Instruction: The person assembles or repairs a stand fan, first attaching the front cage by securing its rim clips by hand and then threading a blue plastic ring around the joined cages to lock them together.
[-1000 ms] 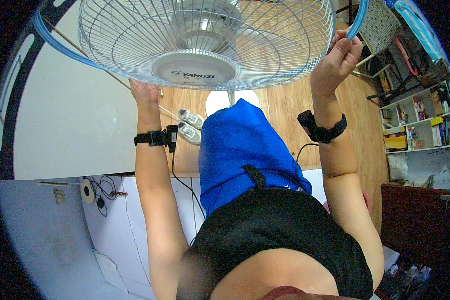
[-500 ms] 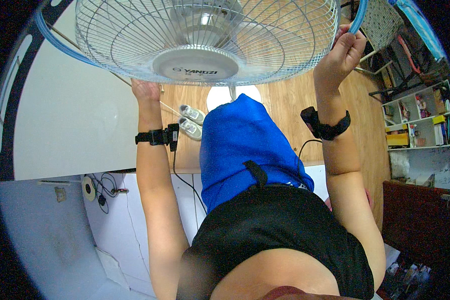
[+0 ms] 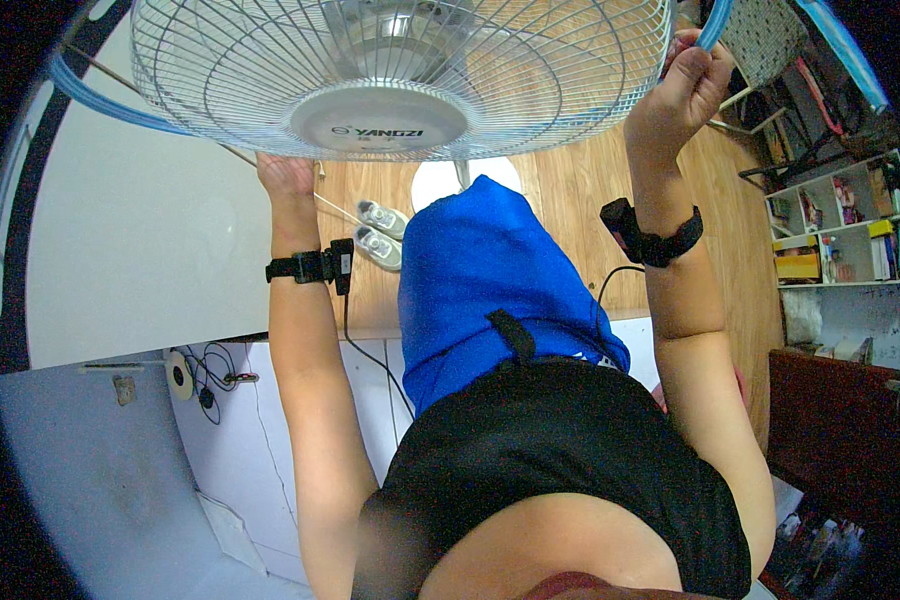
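A round fan head (image 3: 380,115), with a wire guard and white centre cap, hangs across the top of the view. A blue ring (image 3: 105,100) runs round its outside. My right hand (image 3: 685,90) has its fingers wrapped round the blue ring at the fan's right edge. My left hand (image 3: 288,180) is at the guard's lower left, palm up, its fingertips hidden by the fan, so its grip is unclear. A thin rod (image 3: 232,153) passes near it. The fan's white base (image 3: 435,178) stands on the floor behind my blue lower garment (image 3: 500,260). Both wrists wear black straps.
At left is a large white panel (image 3: 150,250). White shoes (image 3: 378,240) lie on the wooden floor (image 3: 570,190). A cable spool (image 3: 180,374) lies lower left. At right are a patterned chair (image 3: 755,45), a shelf unit (image 3: 840,225) and a dark red-brown panel (image 3: 835,420).
The fan head and ring have shifted slightly left and up in the view. My right hand has risen with the ring, and my left hand has shifted slightly up.
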Available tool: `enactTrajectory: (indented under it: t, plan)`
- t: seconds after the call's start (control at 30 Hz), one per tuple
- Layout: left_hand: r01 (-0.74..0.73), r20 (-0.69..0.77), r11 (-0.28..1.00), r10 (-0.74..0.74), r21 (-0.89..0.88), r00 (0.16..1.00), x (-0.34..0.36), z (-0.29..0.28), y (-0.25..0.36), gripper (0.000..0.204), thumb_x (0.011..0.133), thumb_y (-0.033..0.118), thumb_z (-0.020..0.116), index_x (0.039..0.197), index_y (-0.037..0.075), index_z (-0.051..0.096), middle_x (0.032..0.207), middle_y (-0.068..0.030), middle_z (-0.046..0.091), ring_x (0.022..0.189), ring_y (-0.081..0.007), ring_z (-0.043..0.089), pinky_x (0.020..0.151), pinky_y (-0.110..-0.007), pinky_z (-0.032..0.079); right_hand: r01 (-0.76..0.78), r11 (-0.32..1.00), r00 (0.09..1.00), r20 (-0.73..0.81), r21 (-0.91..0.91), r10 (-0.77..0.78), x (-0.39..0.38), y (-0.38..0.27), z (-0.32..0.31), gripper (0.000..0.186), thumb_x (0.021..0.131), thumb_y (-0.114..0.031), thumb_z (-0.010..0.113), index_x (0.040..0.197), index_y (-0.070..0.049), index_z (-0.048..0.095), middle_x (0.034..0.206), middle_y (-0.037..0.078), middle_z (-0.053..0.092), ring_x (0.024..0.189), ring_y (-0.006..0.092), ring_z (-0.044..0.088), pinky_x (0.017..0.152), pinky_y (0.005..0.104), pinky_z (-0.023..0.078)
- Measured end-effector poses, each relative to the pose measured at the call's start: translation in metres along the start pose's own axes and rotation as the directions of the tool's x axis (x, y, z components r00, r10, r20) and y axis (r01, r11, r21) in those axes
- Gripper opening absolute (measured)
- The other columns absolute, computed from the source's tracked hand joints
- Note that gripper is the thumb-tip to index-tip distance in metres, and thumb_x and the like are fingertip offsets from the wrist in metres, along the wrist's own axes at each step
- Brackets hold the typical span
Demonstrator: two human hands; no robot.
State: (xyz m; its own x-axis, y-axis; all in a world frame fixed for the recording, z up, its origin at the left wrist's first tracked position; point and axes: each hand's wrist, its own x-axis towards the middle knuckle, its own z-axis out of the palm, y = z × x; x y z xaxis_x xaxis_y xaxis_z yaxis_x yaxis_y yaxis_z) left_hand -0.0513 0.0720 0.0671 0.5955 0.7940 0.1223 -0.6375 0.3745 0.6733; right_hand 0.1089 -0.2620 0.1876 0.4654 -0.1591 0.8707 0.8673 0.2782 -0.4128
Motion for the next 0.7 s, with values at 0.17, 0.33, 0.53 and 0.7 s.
enactTrajectory:
  t: [0.17,0.33,0.53,0.7]
  plan:
    - [0.016,-0.105,1.0,-0.017,-0.006,0.994,-0.009,0.018,0.003,0.043,0.093,0.026,0.027,0.121,-0.005,0.04,0.121,-0.021,0.047,0.111,-0.033,0.048,0.094,-0.044,0.042,0.048,0.997,0.999,0.02,-0.054,-0.047,0.001,0.002,-0.002,0.02,0.095,-0.023,0.039,0.088,-0.005,0.046,0.071,-0.003,0.041,0.061,0.0045,0.033,0.056,0.0183,0.027]
    - [0.028,-0.092,0.999,-0.03,-0.024,0.995,-0.004,0.012,0.003,0.044,0.093,0.025,0.027,0.121,-0.006,0.04,0.121,-0.0216,0.046,0.111,-0.0334,0.047,0.093,-0.043,0.042,0.019,0.998,1.0,-0.013,-0.063,-0.02,0.001,0.003,-0.001,0.018,0.095,-0.021,0.04,0.089,-0.005,0.046,0.072,-0.003,0.042,0.062,0.0043,0.035,0.058,0.0178,0.029]
    - [0.054,-0.076,0.997,-0.057,-0.051,0.995,0.006,-0.005,0.001,0.041,0.093,0.027,0.029,0.119,-0.001,0.044,0.119,-0.0186,0.05,0.11,-0.0324,0.049,0.094,-0.047,0.041,-0.007,1.0,0.999,-0.035,-0.001,0.007,0.001,0.004,0.001,0.018,0.094,-0.021,0.04,0.089,-0.004,0.045,0.073,-0.002,0.045,0.065,0.0037,0.039,0.06,0.0164,0.031]
    - [0.071,-0.117,0.996,-0.077,-0.049,0.99,0.001,0.002,0.003,0.04,0.093,0.026,0.03,0.119,-0.001,0.044,0.119,-0.0181,0.05,0.109,-0.0323,0.049,0.094,-0.047,0.041,-0.018,1.0,1.0,-0.024,0.018,0.018,0.001,0.006,-0.003,0.018,0.094,-0.021,0.041,0.089,-0.004,0.046,0.071,-0.002,0.044,0.062,0.0036,0.037,0.058,0.0166,0.03]
